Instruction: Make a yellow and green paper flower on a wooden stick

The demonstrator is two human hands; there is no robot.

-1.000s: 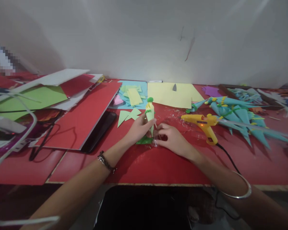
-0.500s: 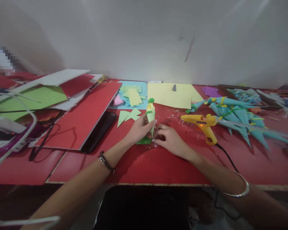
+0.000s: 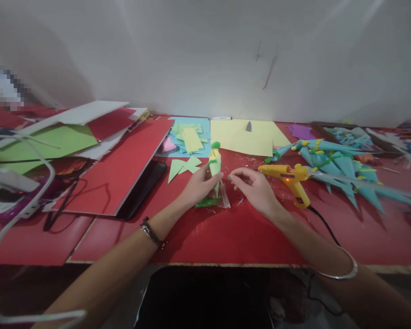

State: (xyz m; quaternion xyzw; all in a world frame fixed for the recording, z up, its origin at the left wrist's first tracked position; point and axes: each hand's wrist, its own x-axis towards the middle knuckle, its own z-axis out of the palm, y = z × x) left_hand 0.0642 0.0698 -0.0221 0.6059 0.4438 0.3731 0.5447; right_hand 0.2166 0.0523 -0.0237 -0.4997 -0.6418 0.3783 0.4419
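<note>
My left hand point(image 3: 200, 185) is closed around a pale green paper cone point(image 3: 215, 167), which points down and has yellow petal-like folds and a round green piece at its top. To its right, my right hand point(image 3: 251, 187) is raised slightly off the table, thumb and forefinger pinched on a tiny green piece point(image 3: 229, 177). Below the cone lies a shiny green item point(image 3: 207, 201), partly covered by my left hand. A clear plastic packet point(image 3: 225, 196) rests against it between the hands. Several light green paper cut-outs point(image 3: 183, 168) lie just beyond my left hand.
A yellow glue gun point(image 3: 289, 176) with a lit light and a cord lies at right. Behind it are several blue paper cones point(image 3: 342, 164). Red boards point(image 3: 123, 169) lean over a dark flat object point(image 3: 145, 189) at left. Yellow sheets point(image 3: 243, 137) lie along the wall.
My right hand has risen away from the plastic packet, up and to the right, now with a tiny green piece between its fingertips. My left hand keeps the cone in place.
</note>
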